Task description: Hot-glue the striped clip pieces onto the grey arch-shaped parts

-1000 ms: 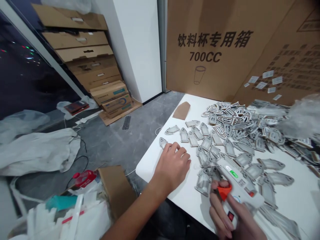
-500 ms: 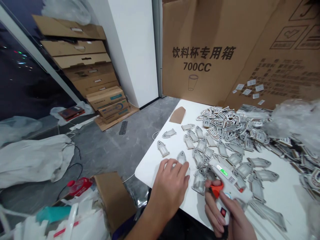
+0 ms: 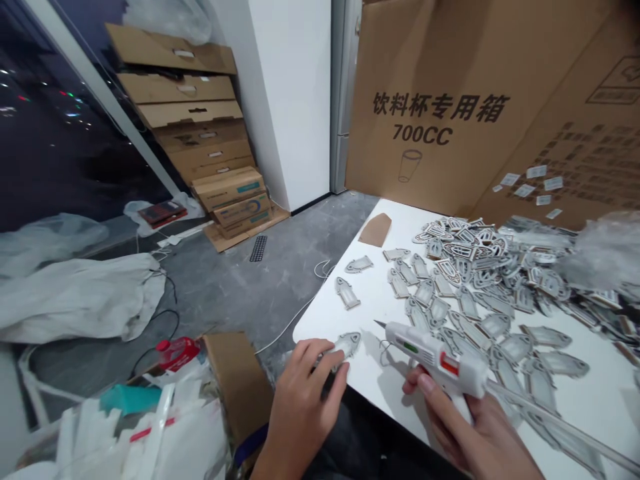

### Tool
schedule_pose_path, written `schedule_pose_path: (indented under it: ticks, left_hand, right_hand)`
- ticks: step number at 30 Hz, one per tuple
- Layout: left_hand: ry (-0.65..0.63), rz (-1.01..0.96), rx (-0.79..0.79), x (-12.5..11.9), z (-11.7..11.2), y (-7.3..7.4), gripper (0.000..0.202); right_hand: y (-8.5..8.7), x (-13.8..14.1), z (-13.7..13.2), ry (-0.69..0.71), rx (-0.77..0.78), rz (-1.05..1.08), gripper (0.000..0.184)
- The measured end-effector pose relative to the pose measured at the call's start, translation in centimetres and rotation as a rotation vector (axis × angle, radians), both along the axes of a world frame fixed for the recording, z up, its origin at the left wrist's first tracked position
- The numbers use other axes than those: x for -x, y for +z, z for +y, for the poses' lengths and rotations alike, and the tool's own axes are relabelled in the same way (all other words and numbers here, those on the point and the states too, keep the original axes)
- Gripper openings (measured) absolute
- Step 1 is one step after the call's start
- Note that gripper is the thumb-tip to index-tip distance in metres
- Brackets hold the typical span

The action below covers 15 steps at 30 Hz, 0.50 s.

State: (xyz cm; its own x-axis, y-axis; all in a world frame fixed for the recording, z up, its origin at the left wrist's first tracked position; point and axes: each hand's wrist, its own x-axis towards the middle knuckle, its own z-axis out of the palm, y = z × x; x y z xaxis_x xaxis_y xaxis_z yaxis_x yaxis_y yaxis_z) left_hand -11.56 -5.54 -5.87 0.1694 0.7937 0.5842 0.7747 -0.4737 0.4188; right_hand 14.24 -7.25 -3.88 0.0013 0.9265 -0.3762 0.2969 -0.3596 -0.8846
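Observation:
My right hand [image 3: 457,413] is wrapped round the handle of a white hot glue gun [image 3: 435,357]. Its dark nozzle points left over the table, and a clear glue stick [image 3: 550,410] runs out of its back end. At the table's near edge, my left hand [image 3: 307,383] has its fingers curled on a flat grey arch-shaped piece [image 3: 347,343], which they partly cover. Two similar loose pieces lie beyond that hand. Several more grey pieces [image 3: 425,293] are spread behind and beside the glue gun.
A heap of similar pieces [image 3: 465,243] and clear plastic wrap [image 3: 600,257] cover the right of the white table [image 3: 320,320]. Behind stands a large cardboard box [image 3: 425,60]. A brown card scrap [image 3: 376,230] lies at the far edge. A filled carton [image 3: 235,373] stands on the floor at left.
My left hand has drawn a grey piece back to the table's near edge. The glue gun has swung so its nozzle points left. The view has turned slightly left.

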Motion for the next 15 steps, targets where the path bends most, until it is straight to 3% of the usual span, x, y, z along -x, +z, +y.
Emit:
schedule_pose_path:
  ticks: [4, 8, 12, 15]
  left_hand:
    - [0.015, -0.001, 0.004, 0.1, -0.3, -0.1, 0.021]
    - [0.008, -0.027, 0.019, 0.3, -0.8, -0.4, 0.027]
    - [-0.001, -0.036, 0.018, 0.6, -1.0, -0.9, 0.028]
    - [-0.014, -0.054, 0.022, 0.7, -1.0, -1.1, 0.027]
  right_hand:
    - [-0.6, -1.3, -0.1, 0.232, -0.329, -0.396, 0.053]
    - [-0.3, -1.1, -0.3, 0.304, -0.374, -0.482, 0.043]
    - [0.1, -1.1, -0.2, 0.516, -0.569, -0.576, 0.036]
    - [0.4, -0.8, -0.2, 0.531, -0.644, -0.623, 0.034]
